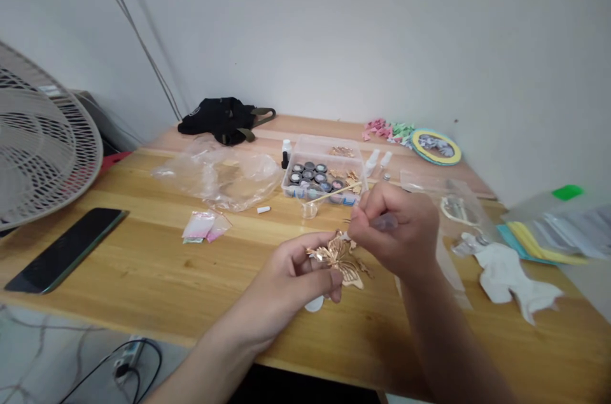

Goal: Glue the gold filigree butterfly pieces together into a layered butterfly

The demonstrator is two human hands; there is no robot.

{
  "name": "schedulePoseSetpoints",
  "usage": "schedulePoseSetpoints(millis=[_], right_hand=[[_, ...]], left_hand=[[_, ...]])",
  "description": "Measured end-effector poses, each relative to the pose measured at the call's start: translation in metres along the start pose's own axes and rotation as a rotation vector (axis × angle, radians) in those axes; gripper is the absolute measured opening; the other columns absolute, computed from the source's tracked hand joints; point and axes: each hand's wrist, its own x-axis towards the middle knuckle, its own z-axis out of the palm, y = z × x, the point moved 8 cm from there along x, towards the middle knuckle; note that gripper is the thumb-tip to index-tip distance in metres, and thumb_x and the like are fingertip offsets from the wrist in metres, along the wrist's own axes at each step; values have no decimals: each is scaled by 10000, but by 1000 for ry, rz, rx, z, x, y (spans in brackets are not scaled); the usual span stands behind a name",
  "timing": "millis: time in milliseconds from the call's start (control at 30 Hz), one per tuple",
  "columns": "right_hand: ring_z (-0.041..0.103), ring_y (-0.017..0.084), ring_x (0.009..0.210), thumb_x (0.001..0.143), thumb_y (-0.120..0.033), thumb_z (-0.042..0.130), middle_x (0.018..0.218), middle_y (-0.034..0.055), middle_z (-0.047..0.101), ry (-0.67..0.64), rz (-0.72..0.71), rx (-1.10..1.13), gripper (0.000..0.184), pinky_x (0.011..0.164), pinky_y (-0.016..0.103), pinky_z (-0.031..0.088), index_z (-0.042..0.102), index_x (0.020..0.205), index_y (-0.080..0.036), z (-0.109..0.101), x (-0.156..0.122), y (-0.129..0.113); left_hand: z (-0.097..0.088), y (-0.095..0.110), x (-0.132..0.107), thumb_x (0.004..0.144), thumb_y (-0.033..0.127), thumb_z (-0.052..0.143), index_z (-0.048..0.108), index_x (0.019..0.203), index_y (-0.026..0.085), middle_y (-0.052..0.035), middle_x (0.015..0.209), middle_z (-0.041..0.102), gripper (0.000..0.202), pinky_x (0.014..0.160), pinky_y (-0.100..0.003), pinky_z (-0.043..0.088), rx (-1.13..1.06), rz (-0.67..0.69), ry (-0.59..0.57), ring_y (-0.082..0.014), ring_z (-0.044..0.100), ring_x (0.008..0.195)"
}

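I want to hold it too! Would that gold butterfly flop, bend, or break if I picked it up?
The gold butterfly looks thin and cut-out, so it's probably very light and might bend easily. Its narrow, pointy edges stick out, so they could likely snag or tear. The left hand holds it up without it visibly drooping, so it's probably a little stiff, not floppy.

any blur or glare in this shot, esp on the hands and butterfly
In the head view, the light is soft and even, with faint shadows; the right hand and butterfly look slightly soft, the plastic bag shows small highlights, and the fan looks stretched at the wide-angle edge.
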Motion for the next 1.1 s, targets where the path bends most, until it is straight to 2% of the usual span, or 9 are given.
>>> schedulePoseSetpoints(millis=[300,533,733,833,1100], right_hand=[[389,49,435,688,-93,577,496,-78,456,-139,-2,9,233,419,186,317,413,561,-199,9,3,-2],[304,37,419,719,-103,540,474,-100,386,-305,115,104,212,398,173,262,404,587,-197,22,0,9],[342,45,441,808,-211,557,477,-78,432,-376,192,135,234,411,187,264,504,583,-176,28,-3,15],[304,43,429,803,-261,597,451,-85,395,-386,258,148,295,403,193,244,466,551,-180,30,-4,19],[322,55,455,733,-239,634,471,-79,396,-301,408,82,301,427,209,269,420,526,-197,27,-7,31]], left_hand=[[-2,-1,1,722,226,725,686,1021,149,24,601,587,311,537,-216,335,9,-4,23,-88,482,562],[-1,0,2,724,230,733,684,1005,145,13,645,589,298,549,-216,343,11,3,3,-87,480,581],[2,1,2,717,229,731,684,985,138,22,614,574,287,538,-213,336,6,6,-4,-89,480,573],[3,0,3,730,225,705,679,1002,138,26,595,572,287,532,-216,325,21,10,-11,-88,466,560],[0,-1,2,703,256,723,679,1007,132,26,580,577,331,529,-220,320,21,-7,23,-88,464,547]])
